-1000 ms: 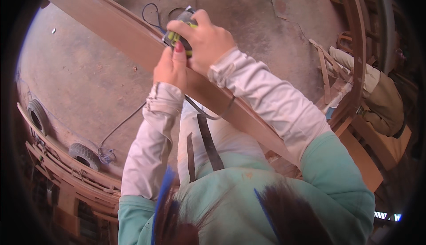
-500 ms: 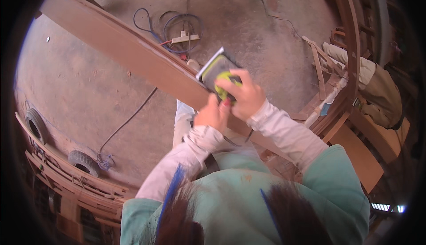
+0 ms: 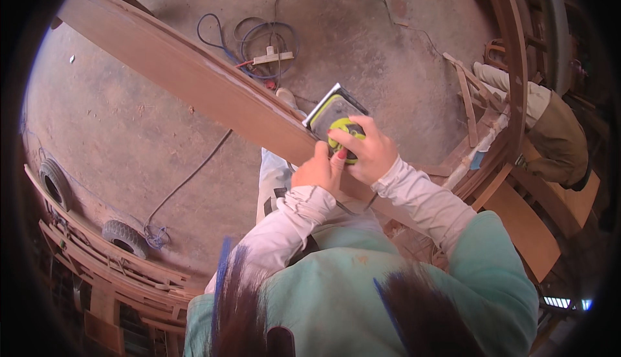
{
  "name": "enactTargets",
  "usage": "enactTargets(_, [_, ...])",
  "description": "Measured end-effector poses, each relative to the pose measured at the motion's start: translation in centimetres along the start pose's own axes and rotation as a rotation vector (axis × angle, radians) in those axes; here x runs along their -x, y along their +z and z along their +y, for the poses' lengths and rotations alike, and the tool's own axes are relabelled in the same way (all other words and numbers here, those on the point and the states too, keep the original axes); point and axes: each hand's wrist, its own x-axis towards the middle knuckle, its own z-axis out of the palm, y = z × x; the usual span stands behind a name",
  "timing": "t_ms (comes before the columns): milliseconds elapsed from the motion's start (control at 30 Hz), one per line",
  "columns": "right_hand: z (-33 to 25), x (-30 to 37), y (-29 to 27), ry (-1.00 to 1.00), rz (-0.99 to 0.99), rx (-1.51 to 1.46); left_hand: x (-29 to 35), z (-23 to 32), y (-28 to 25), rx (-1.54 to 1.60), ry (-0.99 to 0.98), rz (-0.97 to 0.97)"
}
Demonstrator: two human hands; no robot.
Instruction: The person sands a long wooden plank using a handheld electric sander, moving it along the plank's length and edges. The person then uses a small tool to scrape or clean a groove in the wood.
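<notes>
Two tyres [image 3: 130, 231] — dusty floor [image 3: 123, 143] beneath

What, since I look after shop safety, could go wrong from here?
The sander under the right hand juts past the far edge of the long wooden board, so it might tip or gouge.
The bare left hand is right against the sander's near end; a slip could scrape its fingers.
The power strip lies among looped cables on the floor, possibly a trip hazard.
</notes>
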Motion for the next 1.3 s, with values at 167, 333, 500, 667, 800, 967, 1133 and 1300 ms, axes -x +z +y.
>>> enactTargets(167, [-1.7,-4.4,0.4,0.013,-0.016,-0.032,-1.4,0.4,-3.7,0.020,-0.010,0.138])
enactTargets(333, [-1.6,-3.7,0.4,0.012,-0.039,-0.020,-1.0,0.7,-3.4,-0.032,-0.045,0.113])
enactTargets(500, [0.0,-0.6,0.0,0.000,-0.049,0.006,0.1,0.6,-0.2,-0.035,-0.083,-0.007])
enactTargets(667, [-1.1,-4.4,0.7,-0.019,0.008,-0.074,-1.1,0.8,-3.3,-0.005,-0.049,0.143])
enactTargets(800, [-1.0,-3.8,0.7,-0.005,-0.018,-0.071,-0.7,0.4,-2.8,-0.031,-0.032,0.126])
enactTargets(967, [1.4,2.8,-2.0,0.163,-0.198,-0.039,0.3,0.5,2.5,-0.038,0.027,-0.219])
enactTargets(1133, [3.1,7.4,-4.6,0.357,-0.186,-0.053,2.1,2.0,3.6,-0.118,0.191,-0.569])
enactTargets(1300, [3.5,6.9,-5.8,0.468,-0.099,-0.086,2.7,-1.2,2.1,-0.086,0.161,-0.500])
